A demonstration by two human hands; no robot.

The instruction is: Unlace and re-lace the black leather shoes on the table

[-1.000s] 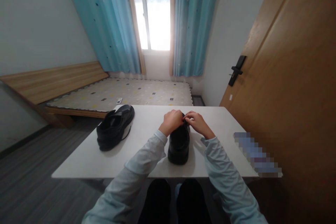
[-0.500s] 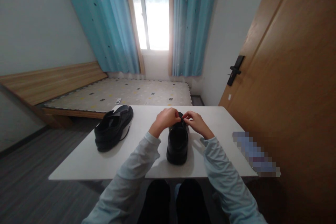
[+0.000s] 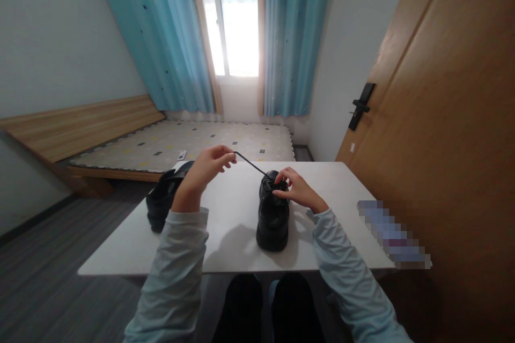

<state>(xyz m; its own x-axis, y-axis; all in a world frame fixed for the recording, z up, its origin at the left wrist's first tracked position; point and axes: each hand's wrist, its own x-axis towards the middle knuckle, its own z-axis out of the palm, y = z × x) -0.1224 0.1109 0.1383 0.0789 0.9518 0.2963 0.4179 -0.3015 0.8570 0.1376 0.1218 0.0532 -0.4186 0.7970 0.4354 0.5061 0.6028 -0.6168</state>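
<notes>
Pinching thin black shoelace (image 3: pixel 251 163) with left hand (image 3: pixel 206 171); on my feed, right hand (image 3: pixel 299 188), fingers parted, at glossy black shoe (image 3: pixel 272 226).

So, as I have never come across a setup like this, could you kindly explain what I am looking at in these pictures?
Of course. There is no machine here: a person works with two bare hands, and the view comes from a camera worn on the head, looking forward and down.

On the white table a black shoe stands in front of the person, heel towards them. Another black shoe is to the left, partly hidden by the left arm.

The left hand pinches a dark lace, which runs straight down to the first shoe. The right hand is at that shoe's lacing; whether it grips anything is hard to tell.

A blurred-out item lies at the table's right edge.
</notes>
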